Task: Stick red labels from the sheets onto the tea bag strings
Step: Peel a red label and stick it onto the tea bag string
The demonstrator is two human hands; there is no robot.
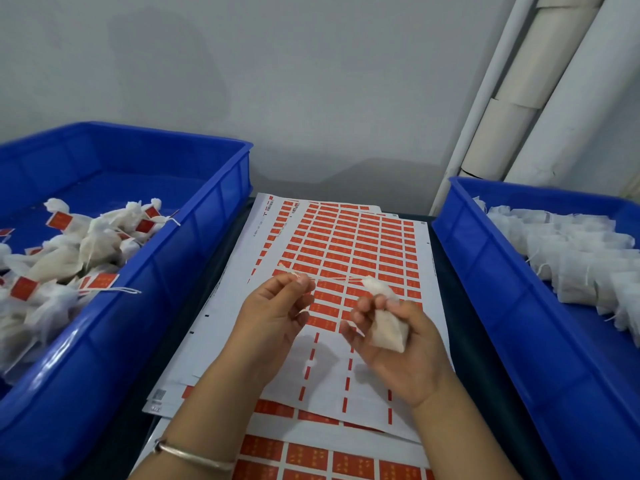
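Note:
My right hand (398, 344) grips a white tea bag (388, 327) above the label sheets. Its thin string (332, 279) runs taut to the left, where my left hand (277, 306) pinches it between thumb and fingertips. The string's loose end sticks out past my left fingers. Below both hands lies the top sheet of red labels (349, 251); its near part is bare white backing with only narrow red strips left.
A blue bin (194, 237) on the left holds tea bags with red labels on their strings. A blue bin (485, 271) on the right holds unlabelled tea bags. More label sheets (311, 455) lie stacked underneath, near me. White pipes stand at the back right.

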